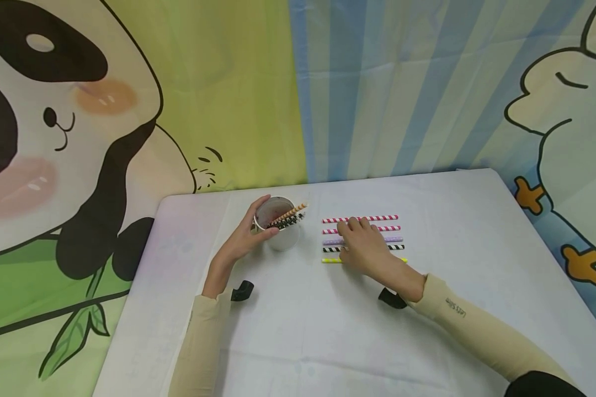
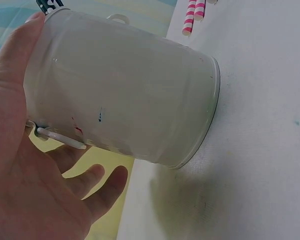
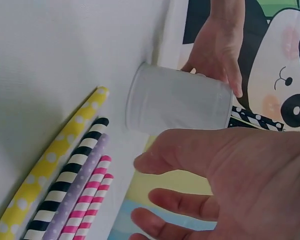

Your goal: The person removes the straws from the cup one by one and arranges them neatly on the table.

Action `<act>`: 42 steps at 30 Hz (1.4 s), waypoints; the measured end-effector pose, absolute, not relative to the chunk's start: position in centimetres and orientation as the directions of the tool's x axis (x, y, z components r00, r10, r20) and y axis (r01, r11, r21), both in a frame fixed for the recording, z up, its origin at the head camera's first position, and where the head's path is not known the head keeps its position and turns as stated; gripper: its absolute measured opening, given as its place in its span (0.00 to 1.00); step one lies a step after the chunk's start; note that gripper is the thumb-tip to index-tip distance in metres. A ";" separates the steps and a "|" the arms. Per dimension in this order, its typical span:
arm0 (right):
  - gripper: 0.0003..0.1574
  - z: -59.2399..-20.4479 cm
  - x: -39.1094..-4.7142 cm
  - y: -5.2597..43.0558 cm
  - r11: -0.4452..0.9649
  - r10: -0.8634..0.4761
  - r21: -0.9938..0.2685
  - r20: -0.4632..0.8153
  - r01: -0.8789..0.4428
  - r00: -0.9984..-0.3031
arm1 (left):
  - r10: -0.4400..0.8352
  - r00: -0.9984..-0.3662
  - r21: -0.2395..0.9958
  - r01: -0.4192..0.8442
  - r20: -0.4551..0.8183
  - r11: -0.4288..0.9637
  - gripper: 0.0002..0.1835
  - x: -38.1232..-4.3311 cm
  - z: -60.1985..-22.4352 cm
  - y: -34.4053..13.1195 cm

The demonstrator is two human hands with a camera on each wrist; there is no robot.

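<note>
Head view. Backdrop: printed fabric [image 1: 250, 99], panda at left, blue stripes beside it. Below it, one white tabletop [image 1: 288, 336]. Near its far edge, left of middle: one translucent bucket [image 1: 284, 240], holding an orange-striped straw [image 1: 295, 210] and black-and-white straws [image 1: 286, 222]. Left hand [image 1: 243, 237] at the bucket's rim. To the bucket's right, five straws in a row, listed from the far edge: red-striped straw [image 1: 377, 218], pink-striped straw [image 1: 390, 228], lavender straw [image 1: 394, 239], black-striped straw [image 1: 396, 247], yellow straw [image 1: 331, 261]. Right hand [image 1: 365, 245] over the row, fingers bent downward; contact cannot be told.

Left wrist view. Bucket gripped near the rim between thumb and fingers; remaining fingers spread, beside a loop handle [image 2: 62, 138].

Right wrist view. Right thumb and visible fingers parted, a gap between them. Yellow straw: white-dotted. Black-and-white straws project from the bucket's mouth.
</note>
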State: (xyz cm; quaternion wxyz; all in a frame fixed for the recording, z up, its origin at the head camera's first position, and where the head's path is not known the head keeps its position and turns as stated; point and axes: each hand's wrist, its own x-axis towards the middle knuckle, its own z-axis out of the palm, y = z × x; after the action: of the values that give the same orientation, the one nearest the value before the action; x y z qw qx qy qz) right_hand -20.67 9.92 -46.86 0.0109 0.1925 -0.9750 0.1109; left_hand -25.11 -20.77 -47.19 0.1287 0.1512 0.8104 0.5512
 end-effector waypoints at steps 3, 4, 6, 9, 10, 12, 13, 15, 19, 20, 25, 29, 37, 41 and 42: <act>0.22 -46.5 -21.1 10.0 0.873 -0.391 -0.281 0.084 -0.398 -0.917 | 0.392 -0.919 0.934 0.105 -0.040 0.343 0.45 -25.2 -47.1 -20.8; 0.22 -46.4 -21.3 10.1 0.858 -0.396 -0.319 0.090 -0.403 -0.914 | 0.393 -0.919 0.935 0.106 -0.039 0.339 0.45 -25.2 -47.1 -20.8; 0.23 -46.2 -21.9 10.1 0.816 -0.398 -0.418 0.095 -0.400 -0.912 | 0.395 -0.918 0.939 0.104 -0.037 0.329 0.45 -25.2 -47.1 -20.8; 0.23 -46.3 -22.9 10.1 0.723 -0.381 -0.586 0.105 -0.366 -0.919 | 0.393 -0.919 0.940 0.098 -0.041 0.326 0.45 -25.2 -47.1 -20.8; 0.24 -46.3 -23.1 10.1 0.689 -0.370 -0.633 0.110 -0.352 -0.922 | 0.392 -0.919 0.939 0.096 -0.043 0.329 0.45 -25.2 -47.1 -20.8; 0.25 -46.6 -23.6 10.1 0.625 -0.347 -0.706 0.132 -0.334 -0.929 | 0.392 -0.919 0.937 0.097 -0.046 0.336 0.45 -25.1 -47.1 -20.8; 0.26 -46.8 -23.8 10.1 0.598 -0.333 -0.732 0.144 -0.327 -0.932 | 0.392 -0.919 0.935 0.098 -0.046 0.340 0.45 -25.1 -47.1 -20.8; 0.26 -47.2 -24.1 10.0 0.547 -0.302 -0.775 0.171 -0.317 -0.938 | 0.392 -0.919 0.933 0.100 -0.046 0.344 0.45 -25.1 -47.1 -20.8; 0.26 -47.9 -24.5 9.8 0.458 -0.235 -0.835 0.218 -0.305 -0.947 | 0.389 -0.920 0.931 0.101 -0.047 0.352 0.45 -25.1 -47.2 -20.6; 0.26 -48.0 -24.6 9.7 0.428 -0.221 -0.852 0.225 -0.302 -0.949 | 0.389 -0.920 0.930 0.101 -0.049 0.354 0.45 -25.1 -47.2 -20.6; 0.26 -48.1 -25.1 8.6 0.301 -0.194 -0.900 0.266 -0.315 -0.944 | 0.393 -0.919 0.932 0.107 -0.040 0.345 0.45 -25.1 -47.1 -20.7; 0.24 -48.1 -25.6 7.5 0.253 -0.201 -0.910 0.284 -0.330 -0.938 | 0.396 -0.918 0.935 0.113 -0.031 0.336 0.45 -25.1 -47.1 -20.8; 0.20 -48.7 -26.3 5.3 0.232 -0.236 -0.921 0.259 -0.313 -0.937 | 0.395 -0.919 0.941 0.115 -0.021 0.317 0.45 -25.2 -47.3 -20.9; 0.19 -49.1 -26.5 4.5 0.217 -0.245 -0.928 0.247 -0.301 -0.937 | 0.394 -0.919 0.944 0.116 -0.016 0.308 0.45 -25.3 -47.5 -20.9; 0.18 -49.2 -26.6 4.4 0.208 -0.247 -0.931 0.247 -0.300 -0.937 | 0.393 -0.919 0.944 0.115 -0.017 0.310 0.45 -25.3 -47.6 -20.9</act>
State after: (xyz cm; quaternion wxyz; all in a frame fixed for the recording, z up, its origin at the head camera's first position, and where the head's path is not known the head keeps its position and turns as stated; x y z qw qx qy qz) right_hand -26.56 4.36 -49.17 0.0222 0.1760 -0.7770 0.6040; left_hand -25.29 -20.87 -47.56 0.1230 0.1588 0.8001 0.5653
